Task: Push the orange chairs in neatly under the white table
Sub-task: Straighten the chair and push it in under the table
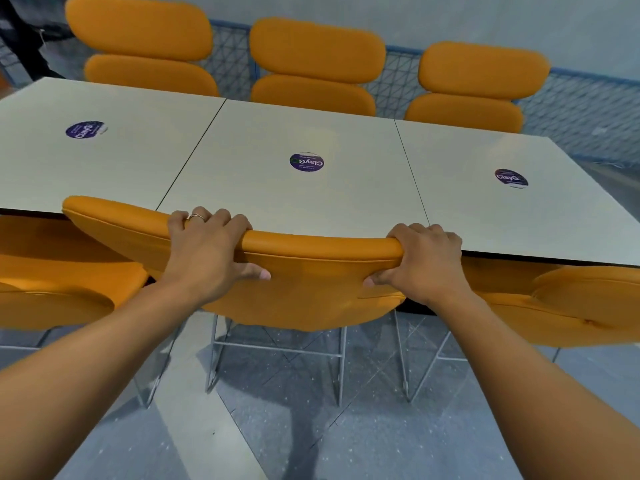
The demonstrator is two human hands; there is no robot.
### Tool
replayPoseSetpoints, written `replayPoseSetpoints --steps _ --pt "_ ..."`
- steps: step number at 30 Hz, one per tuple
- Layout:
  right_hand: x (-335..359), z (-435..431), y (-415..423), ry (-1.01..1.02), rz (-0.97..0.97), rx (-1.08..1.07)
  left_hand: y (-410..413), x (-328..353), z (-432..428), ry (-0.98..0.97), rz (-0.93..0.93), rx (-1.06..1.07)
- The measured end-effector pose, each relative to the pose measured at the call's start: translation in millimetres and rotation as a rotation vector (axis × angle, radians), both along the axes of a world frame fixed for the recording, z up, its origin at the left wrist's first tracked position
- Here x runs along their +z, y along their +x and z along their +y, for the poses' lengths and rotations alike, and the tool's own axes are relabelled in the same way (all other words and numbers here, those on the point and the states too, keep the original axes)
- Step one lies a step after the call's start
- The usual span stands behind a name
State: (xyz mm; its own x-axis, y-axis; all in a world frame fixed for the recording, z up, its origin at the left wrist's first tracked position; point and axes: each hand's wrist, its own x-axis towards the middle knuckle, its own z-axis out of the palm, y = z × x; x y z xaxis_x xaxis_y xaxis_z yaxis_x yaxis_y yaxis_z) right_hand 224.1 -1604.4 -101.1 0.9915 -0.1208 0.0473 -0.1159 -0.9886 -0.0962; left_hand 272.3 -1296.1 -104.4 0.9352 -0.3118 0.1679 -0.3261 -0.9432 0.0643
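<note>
The middle orange chair (311,292) on the near side has its backrest right at the near edge of the white table (277,188), its seat hidden beneath the top. My left hand (207,251) grips the top of the backrest left of centre, fingers over the far side and thumb on the near face. My right hand (422,261) grips the same backrest at its right end in the same way. Another orange chair (59,282) stands to the left and one more (568,303) to the right, both partly under the table.
Three more orange chairs (315,64) line the table's far side, in front of a blue mesh fence (581,109). Round purple stickers (306,162) mark the tabletop panels. Wire chair legs (277,348) stand on the grey speckled floor below my arms.
</note>
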Motion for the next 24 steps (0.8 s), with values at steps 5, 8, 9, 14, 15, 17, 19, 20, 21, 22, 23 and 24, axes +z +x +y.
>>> replayPoseSetpoints --steps 5,8,9,14,15,17,19,20,21,22,23,24 --pt "3.3 -29.1 11.8 0.030 0.023 0.027 -3.3 -1.3 -26.1 -0.028 -0.015 0.021" --pt "5.6 -45.9 15.6 0.054 0.026 0.034 -7.0 -2.0 -44.1 -0.049 -0.004 0.030" --pt "6.1 -49.0 16.3 0.058 0.024 0.032 -7.0 -2.4 -47.7 -0.054 -0.007 0.031" --pt "-4.5 -47.6 7.5 0.050 -0.060 0.031 -7.8 -5.8 -41.2 -0.061 -0.032 0.013" --pt "-6.8 -45.8 4.3 0.052 -0.081 0.026 -8.0 -6.6 -39.0 -0.065 -0.039 0.004" --pt "-8.9 -41.1 -1.6 0.027 -0.104 0.023 -7.7 -6.7 -34.7 -0.066 -0.037 -0.006" --pt "-10.3 -34.5 -7.6 -0.012 -0.132 0.027 -7.3 -5.1 -26.9 -0.066 -0.030 -0.013" --pt "-11.1 -30.3 -11.3 -0.023 -0.148 0.032 -7.9 -4.6 -21.7 -0.072 -0.032 -0.018" --pt "-11.8 -26.5 -15.0 -0.030 -0.162 0.042 -9.0 -4.2 -16.6 -0.078 -0.036 -0.023" --pt "-13.1 -24.1 -18.4 -0.034 -0.170 0.056 -11.1 -4.5 -13.0 -0.084 -0.040 -0.026" --pt "-14.1 -23.5 -20.6 -0.036 -0.177 0.067 -12.5 -4.4 -11.5 -0.089 -0.045 -0.028" --pt "-14.2 -24.9 -21.1 -0.037 -0.179 0.074 -13.7 -3.9 -12.3 -0.089 -0.047 -0.028"
